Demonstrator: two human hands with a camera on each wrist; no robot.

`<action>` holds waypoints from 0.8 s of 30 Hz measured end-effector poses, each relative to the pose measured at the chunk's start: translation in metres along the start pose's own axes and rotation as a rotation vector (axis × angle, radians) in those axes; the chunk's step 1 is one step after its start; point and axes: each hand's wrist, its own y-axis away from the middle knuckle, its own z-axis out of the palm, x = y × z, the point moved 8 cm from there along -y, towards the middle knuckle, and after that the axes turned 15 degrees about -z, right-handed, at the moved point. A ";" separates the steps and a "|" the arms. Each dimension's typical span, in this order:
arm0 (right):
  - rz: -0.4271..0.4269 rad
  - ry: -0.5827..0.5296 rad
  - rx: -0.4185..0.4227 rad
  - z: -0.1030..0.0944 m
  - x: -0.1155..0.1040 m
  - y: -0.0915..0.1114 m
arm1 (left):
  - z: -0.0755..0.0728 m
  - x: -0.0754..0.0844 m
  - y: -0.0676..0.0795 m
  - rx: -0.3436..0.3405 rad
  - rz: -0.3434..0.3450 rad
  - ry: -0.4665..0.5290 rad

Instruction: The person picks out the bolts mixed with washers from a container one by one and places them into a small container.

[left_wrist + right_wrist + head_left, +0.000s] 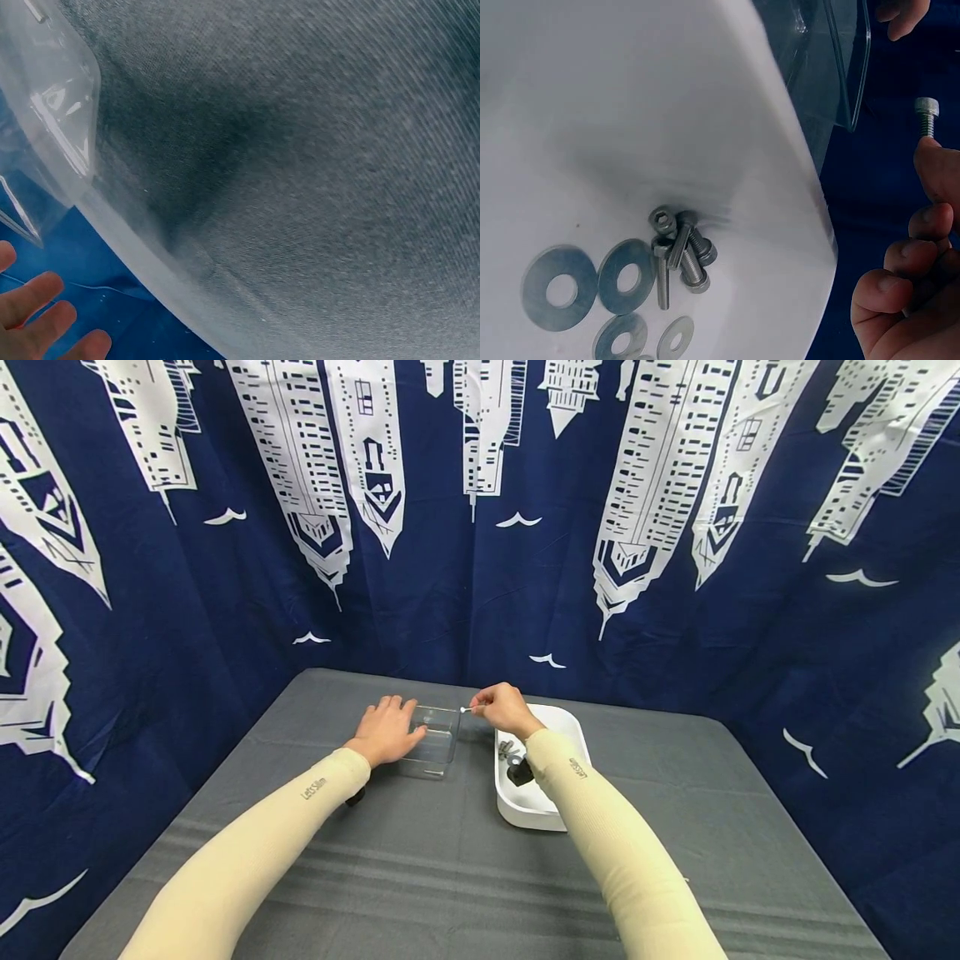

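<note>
My right hand (507, 708) pinches a socket head bolt (927, 112) between thumb and fingers, its head pointing outward. The hand is over the far left side of a white tray (525, 818), with the bolt beyond the tray's left rim. Left of the bolt stands a clear plastic box (441, 745) with upright walls. My left hand (386, 729) is at the left side of the box with its fingers spread. In the left wrist view, those fingers (45, 307) are apart, beside the clear wall.
Inside the tray lie a small heap of bolts (681, 251) and several flat washers (560, 288). Grey cloth (420, 877) covers the table. Behind it hangs a blue curtain (465, 602) with white building prints.
</note>
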 end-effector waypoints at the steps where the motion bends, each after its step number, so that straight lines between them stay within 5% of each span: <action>1: -0.001 0.000 0.000 0.000 -0.001 -0.001 | 0.000 -0.001 0.000 -0.002 0.001 0.001; 24: -0.026 -0.002 -0.023 0.010 -0.021 -0.019 | 0.011 -0.014 0.000 -0.043 -0.041 0.045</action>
